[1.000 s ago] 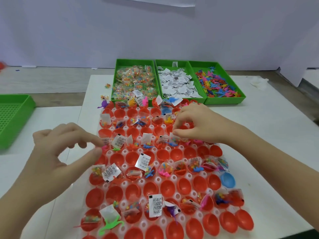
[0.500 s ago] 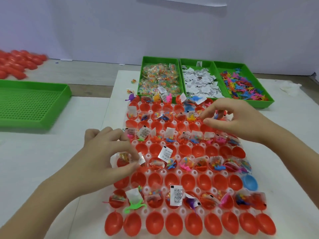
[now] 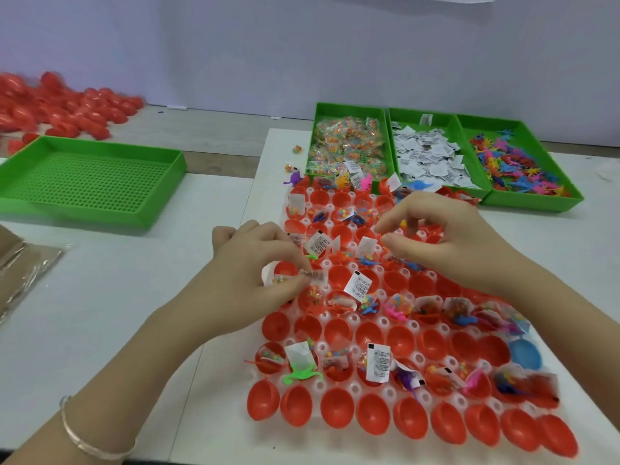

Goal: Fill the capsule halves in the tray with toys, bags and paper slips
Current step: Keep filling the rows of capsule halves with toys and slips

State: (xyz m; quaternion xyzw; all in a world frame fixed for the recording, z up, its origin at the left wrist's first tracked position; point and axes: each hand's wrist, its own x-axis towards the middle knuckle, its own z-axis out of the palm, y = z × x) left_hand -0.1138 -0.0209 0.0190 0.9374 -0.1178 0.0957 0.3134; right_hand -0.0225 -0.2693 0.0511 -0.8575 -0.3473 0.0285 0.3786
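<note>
The white plastic tray (image 3: 384,322) of red egg-shaped plastic capsule halves (image 3: 339,276) covers the near right of the white table (image 3: 100,297). It is only part filled: the nearest row and several rows further back lie bare, so I judge much is left to do. Beyond its far edge stand three green plastic bins (image 3: 489,119) of clear bead bags, white slips and coloured toys. Both hands hover over the tray's middle, near each other but apart. The left hand (image 3: 255,273) pinches a small white printed paper slip (image 3: 315,275) between thumb and fingertips, just above a capsule half at the tray's left side. The right hand (image 3: 446,243) curls its fingers over the halves just to the right; whether it grips anything I cannot tell. The step looks like dropping the slip in. It is best lowered straight into one half and tucked below the rim so it bridges no neighbour, with the wrist kept off the slips standing up nearby.
</note>
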